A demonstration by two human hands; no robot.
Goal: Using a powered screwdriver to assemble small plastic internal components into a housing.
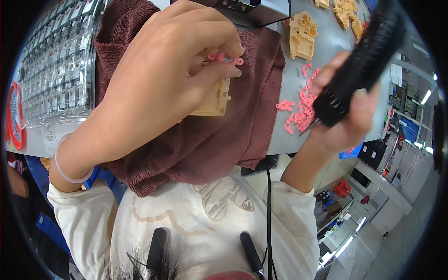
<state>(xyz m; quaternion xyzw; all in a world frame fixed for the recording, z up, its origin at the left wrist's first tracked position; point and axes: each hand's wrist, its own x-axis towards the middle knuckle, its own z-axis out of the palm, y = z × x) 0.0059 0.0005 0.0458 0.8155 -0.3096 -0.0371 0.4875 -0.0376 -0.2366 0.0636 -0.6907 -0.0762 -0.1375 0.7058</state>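
Observation:
My left hand (172, 60) is over the brown towel, thumb and fingers pinching a small pink plastic part (238, 61) with a greyish metal-looking spot in its middle. Partly hidden beneath that hand, a cream plastic housing (212, 106) lies on the towel. My right hand (350, 112) is wrapped round a black power screwdriver (357, 70), held tilted at the right. Its thin metal bit (309, 127) points down and left, beside a pile of loose pink plastic parts (305, 105) on the metal table.
A brown towel (242, 126) covers the table's middle. Clear trays of small grey parts (56, 65) stand at the left, near a red-rimmed container (17, 116). More cream housings (302, 35) lie at the back right, near a black device (242, 7). A black cable (269, 210) hangs in front.

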